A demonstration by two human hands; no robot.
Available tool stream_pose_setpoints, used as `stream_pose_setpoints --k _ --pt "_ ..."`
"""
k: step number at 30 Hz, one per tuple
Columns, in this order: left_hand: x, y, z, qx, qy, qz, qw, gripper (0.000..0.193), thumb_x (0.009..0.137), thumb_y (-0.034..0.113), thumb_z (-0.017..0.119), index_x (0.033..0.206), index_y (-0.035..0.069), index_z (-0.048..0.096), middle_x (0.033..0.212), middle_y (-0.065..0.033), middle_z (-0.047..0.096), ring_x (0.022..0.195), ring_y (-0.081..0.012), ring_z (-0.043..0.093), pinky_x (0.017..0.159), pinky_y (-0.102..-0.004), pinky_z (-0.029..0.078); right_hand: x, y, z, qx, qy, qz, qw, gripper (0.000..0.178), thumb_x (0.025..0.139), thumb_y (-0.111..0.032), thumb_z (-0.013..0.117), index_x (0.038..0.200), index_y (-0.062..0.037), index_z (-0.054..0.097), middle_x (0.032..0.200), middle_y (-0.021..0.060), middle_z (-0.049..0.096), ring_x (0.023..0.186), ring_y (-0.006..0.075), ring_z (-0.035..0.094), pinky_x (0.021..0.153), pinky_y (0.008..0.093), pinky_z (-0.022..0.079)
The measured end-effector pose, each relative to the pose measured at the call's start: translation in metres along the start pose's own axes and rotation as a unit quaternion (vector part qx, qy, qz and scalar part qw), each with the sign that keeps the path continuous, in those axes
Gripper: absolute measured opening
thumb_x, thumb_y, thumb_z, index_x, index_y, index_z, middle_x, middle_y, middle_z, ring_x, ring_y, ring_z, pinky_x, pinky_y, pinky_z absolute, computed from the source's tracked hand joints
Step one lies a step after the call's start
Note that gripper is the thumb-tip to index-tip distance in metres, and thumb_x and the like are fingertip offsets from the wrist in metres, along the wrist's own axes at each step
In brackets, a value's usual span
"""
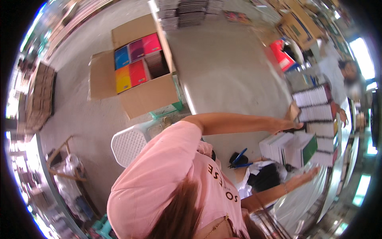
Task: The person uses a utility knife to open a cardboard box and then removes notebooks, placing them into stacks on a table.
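Observation:
My left hand (283, 125) reaches across to the right, its fingers stretched out beside the far end of a stack of white-paged books (274, 148). Whether the fingertips touch the stack or the spiral notebooks (319, 126) behind it, I cannot tell. A green cover (309, 149) shows at the stack's right end. My right hand (304, 178) extends along the near side of the stack, fingers straight, with nothing visible in it. Several piles of spiral notebooks stand in a row just beyond both hands, their black bindings showing.
An open cardboard box (149, 97) holds colourful notebooks. Beside it is a white plastic stool (129, 146). On the table (227, 67) lie blue pens (239, 155) and a black cloth (264, 178). Facing me, a co-worker's hand (342, 116) is by the notebooks. More notebook piles (191, 14) stand at the far end.

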State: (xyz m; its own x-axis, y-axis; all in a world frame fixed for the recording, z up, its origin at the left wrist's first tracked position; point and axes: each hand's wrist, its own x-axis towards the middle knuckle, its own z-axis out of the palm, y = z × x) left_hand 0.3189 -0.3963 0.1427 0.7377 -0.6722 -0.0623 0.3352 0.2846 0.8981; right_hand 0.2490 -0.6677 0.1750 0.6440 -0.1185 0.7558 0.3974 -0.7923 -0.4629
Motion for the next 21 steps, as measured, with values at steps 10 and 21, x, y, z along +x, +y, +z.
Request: stream_pose_setpoints --k 10,21 --pt "-0.346 -0.021 -0.062 -0.01 0.425 0.05 0.904 0.063 0.09 0.055 0.05 0.137 0.013 0.046 0.125 -0.0081 0.047 0.112 -0.0196 0.046 0.097 -0.0373 0.036 -0.027 -0.297 0.156 0.367 -0.258 0.112 0.887 0.023 0.093 -0.018 0.058 0.106 0.0003 0.063 0.108 0.0085 0.062 0.103 0.0178 0.056 0.096 0.0311 0.041" --pt "-0.548 -0.078 -0.108 0.494 0.692 -0.284 0.442 0.111 0.059 0.047 0.083 0.148 0.016 0.025 0.152 -0.0157 0.019 0.143 -0.0368 0.006 0.112 -0.0609 0.007 -0.227 -0.477 0.399 0.298 -0.671 -0.064 0.676 0.073 0.082 -0.044 0.069 0.129 0.007 0.046 0.116 0.0277 0.057 0.107 0.0362 0.058 0.094 0.0385 0.045"
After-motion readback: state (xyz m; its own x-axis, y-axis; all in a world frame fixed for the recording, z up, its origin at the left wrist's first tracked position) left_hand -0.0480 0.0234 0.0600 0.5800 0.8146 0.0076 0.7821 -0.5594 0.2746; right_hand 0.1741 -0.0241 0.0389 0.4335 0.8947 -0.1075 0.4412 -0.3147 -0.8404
